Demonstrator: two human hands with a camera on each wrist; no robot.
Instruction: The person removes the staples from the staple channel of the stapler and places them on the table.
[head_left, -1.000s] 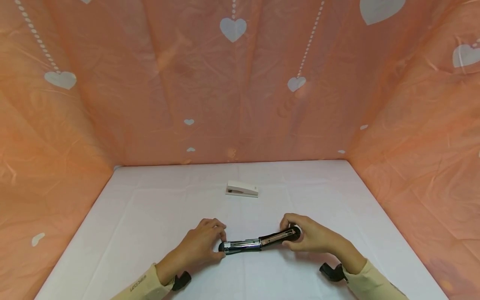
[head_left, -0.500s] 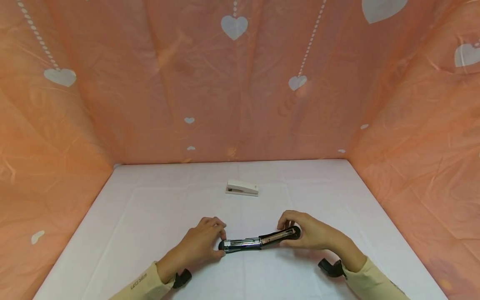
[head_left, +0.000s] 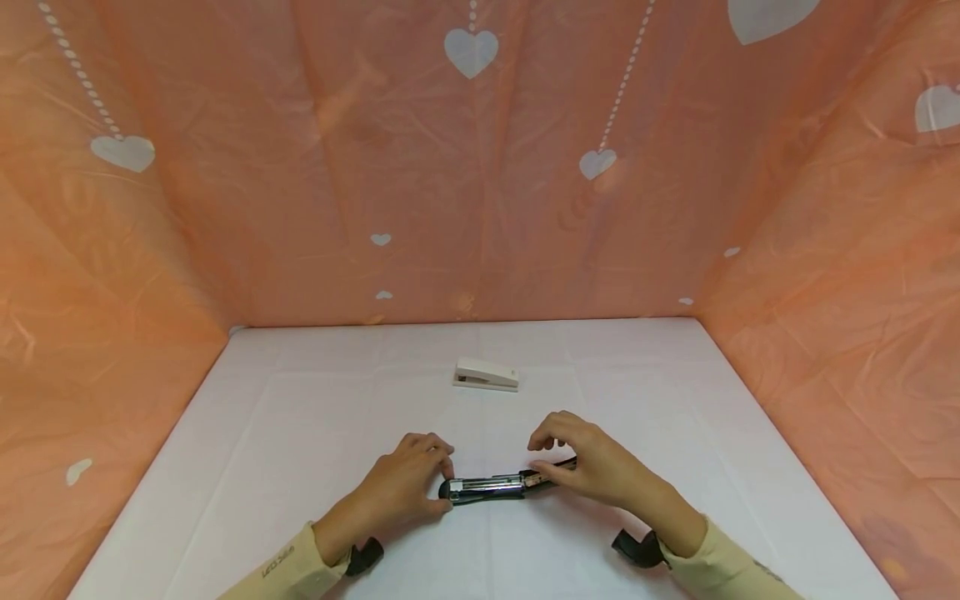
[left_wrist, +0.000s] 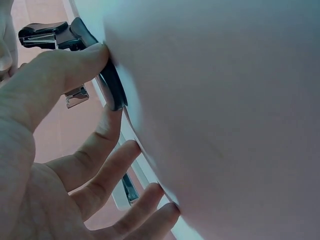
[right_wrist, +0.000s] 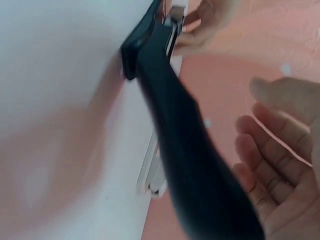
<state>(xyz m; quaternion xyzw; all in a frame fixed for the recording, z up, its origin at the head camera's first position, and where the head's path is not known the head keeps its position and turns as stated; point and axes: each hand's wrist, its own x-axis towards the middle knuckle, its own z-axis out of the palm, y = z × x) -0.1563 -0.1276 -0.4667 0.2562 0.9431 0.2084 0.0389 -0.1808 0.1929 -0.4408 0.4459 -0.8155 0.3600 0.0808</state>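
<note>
A black stapler (head_left: pixel 489 487) lies unfolded on the white table, its upper arm (right_wrist: pixel 182 135) swung out to the right and tilted up. My left hand (head_left: pixel 401 485) pinches the left end of its base between thumb and index finger; in the left wrist view that base end (left_wrist: pixel 114 86) is between those two fingertips, the other fingers touching the table. My right hand (head_left: pixel 596 467) hovers over the raised arm, covering its far end in the head view. In the right wrist view the right hand's fingers (right_wrist: pixel 270 160) are loosely bent, apart from the stapler.
A white stapler (head_left: pixel 486 375) stands farther back on the table (head_left: pixel 337 400), beyond the hands. Orange curtains (head_left: pixel 480 208) with hearts enclose the back and sides. A black wrist mount (head_left: pixel 637 550) hangs under the right sleeve, another (head_left: pixel 365 557) by the left.
My right hand has let go of the stapler's upper arm and moved left and slightly away from me above it. The left hand keeps its hold on the base.
</note>
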